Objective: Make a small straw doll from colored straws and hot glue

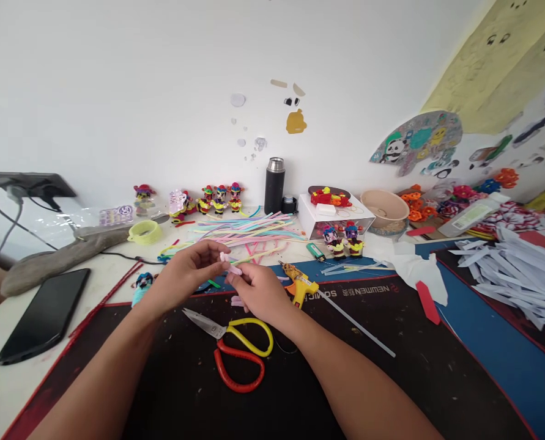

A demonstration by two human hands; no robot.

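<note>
Between my two hands is a small pale pink fuzzy piece (232, 267), bent and partly covered by fingers. My left hand (189, 272) pinches its upper end with thumb and index finger. From the right, my right hand (258, 290) holds its lower end, thumb on top. More pale pink strips (238, 301) show just below my right hand. Scissors (217, 330) with one yellow and one red handle lie on the black mat beneath both hands. A yellow glue gun (300, 286) with a long glue stick lies beside my right hand.
Colourful pipe cleaners (254, 227) are spread behind my hands. A black flask (274, 186) stands near the wall, beside a white box (336, 214). Small figures (221, 199) line the back. A phone (45, 311) lies left; white paper strips (515, 281) are heaped right.
</note>
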